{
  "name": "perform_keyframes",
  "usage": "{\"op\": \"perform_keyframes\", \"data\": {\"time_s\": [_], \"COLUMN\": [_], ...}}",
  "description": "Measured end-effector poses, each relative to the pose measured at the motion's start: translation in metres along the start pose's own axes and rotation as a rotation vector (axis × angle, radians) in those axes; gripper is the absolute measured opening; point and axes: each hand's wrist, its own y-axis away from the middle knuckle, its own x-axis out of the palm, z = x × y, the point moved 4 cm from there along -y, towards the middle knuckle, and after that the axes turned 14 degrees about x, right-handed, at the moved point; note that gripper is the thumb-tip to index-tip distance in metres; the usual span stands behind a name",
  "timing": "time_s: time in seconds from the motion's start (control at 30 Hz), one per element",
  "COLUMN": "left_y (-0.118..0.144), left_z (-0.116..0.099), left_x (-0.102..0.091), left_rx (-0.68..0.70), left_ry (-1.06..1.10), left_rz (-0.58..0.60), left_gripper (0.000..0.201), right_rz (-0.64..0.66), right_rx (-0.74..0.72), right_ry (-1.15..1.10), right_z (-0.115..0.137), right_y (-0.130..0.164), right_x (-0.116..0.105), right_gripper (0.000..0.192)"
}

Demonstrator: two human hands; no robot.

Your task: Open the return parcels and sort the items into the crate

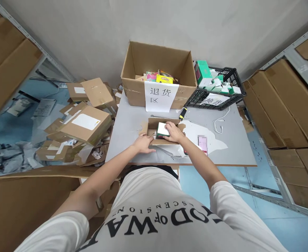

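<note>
A small opened cardboard box (pixel 154 122) stands on the table, its flaps spread. Inside it is a small white-and-green box (pixel 163 129). My right hand (pixel 174 132) reaches in and is closed on the right side of that small box. At the near left corner of the cardboard box, my left hand (pixel 143 143) grips the edge, thumb apart from the fingers over the near side. The fingertips of both hands are partly hidden.
Behind stand a large carton (pixel 132 92) of colourful packs and a black crate (pixel 232 78) of green-and-white boxes. A yellow-black-handled tool (pixel 183 114), a white cable (pixel 217 126) and a pink card (pixel 202 143) lie on the table (pixel 238 150). Cartons (pixel 87 122) heap up left.
</note>
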Motion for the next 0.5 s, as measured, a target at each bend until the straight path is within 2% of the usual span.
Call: {"op": "perform_keyframes", "data": {"time_s": [0.13, 0.3, 0.4, 0.5], "left_y": [-0.009, -0.025, -0.029, -0.027], "left_z": [0.003, -0.006, -0.006, 0.008], "left_x": [-0.002, 0.015, 0.022, 0.02], "left_rx": [-0.01, -0.069, -0.108, -0.161], "left_ry": [0.0, -0.151, -0.213, -0.263], "left_rz": [0.063, 0.24, 0.226, 0.173], "left_gripper": [0.062, 0.067, 0.068, 0.066], "right_rz": [0.007, 0.036, -0.02, -0.096], "right_rx": [-0.003, -0.016, -0.009, -0.036], "right_ry": [0.012, -0.037, -0.082, -0.128], "right_z": [0.002, 0.001, 0.003, 0.006], "right_y": [-0.002, -0.007, -0.01, -0.008], "right_x": [-0.005, -0.015, -0.032, -0.064], "right_gripper": [0.04, 0.035, 0.033, 0.032]}}
